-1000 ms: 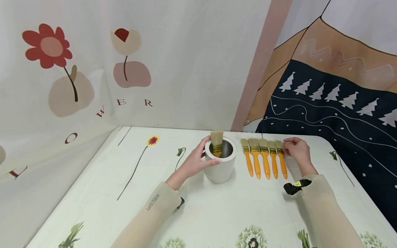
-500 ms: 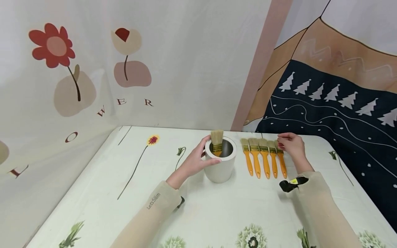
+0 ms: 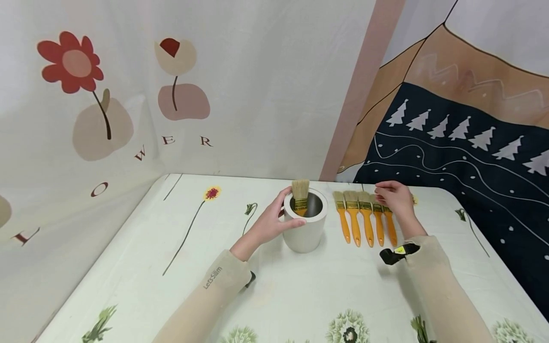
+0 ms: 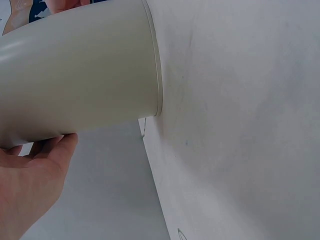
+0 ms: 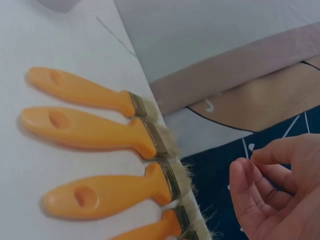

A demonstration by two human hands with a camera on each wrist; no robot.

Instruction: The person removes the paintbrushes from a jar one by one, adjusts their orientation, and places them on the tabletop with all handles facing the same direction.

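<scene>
My left hand [image 3: 271, 220] grips a white cylindrical holder [image 3: 303, 238] standing upright on the table, the thumb on its near side and the fingers round the left. Inside it a paintbrush [image 3: 300, 194] stands bristles up, most of its handle hidden. To the right of the holder lies a row of several paintbrushes [image 3: 367, 224] with orange handles pointing toward me. Over the bristle ends at the row's right end hovers my right hand [image 3: 398, 200], partly covering the rightmost brushes. In the right wrist view its fingers [image 5: 245, 175] are loosely bent, with nothing between them and the thumb.
A floral-patterned white cloth [image 3: 274, 295] covers the table. Its far edge runs just behind the holder and the brushes. Beyond it hangs a printed curtain [image 3: 257, 95], with a dark section [image 3: 463, 143] at the right.
My right hand has moved left from beside the rightmost paintbrush to over the bristles at that end of the row. The left hand, the holder and the paintbrushes stay put.
</scene>
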